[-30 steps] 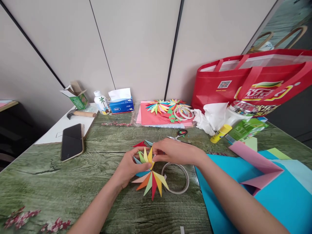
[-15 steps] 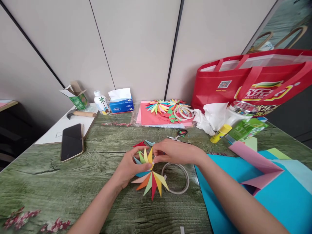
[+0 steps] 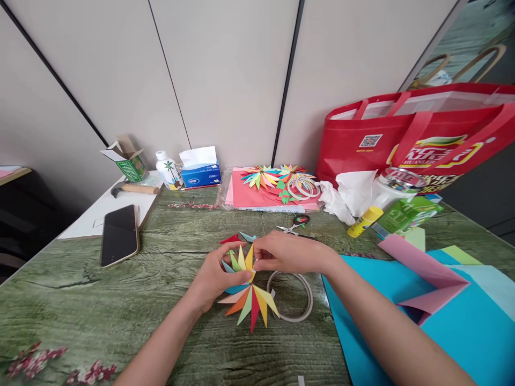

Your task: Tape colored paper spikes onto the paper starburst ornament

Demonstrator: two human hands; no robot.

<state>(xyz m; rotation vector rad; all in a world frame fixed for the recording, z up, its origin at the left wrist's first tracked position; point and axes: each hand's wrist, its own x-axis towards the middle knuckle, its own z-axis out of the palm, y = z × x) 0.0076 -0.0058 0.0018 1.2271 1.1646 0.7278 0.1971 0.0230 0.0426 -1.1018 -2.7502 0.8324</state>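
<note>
Over the middle of the green table [image 3: 80, 305], my left hand [image 3: 215, 276] held the many-coloured paper star [image 3: 252, 303] between thumb and fingers. From the right, my right hand [image 3: 287, 252] reached in, its fingertips drawn together at the star's far yellow points; I could not tell exactly what they pinched. Just right of the star, a tape roll [image 3: 309, 299] lay flat. Beyond my hands lay scissors [image 3: 295, 223]; a blue sheet [image 3: 462, 338] spread to the right, and a phone [image 3: 119, 236] lay to the left.

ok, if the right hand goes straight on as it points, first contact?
The paper star, apparently up against the right hand now; beyond, probably the left hand, though depth is unclear.
</note>
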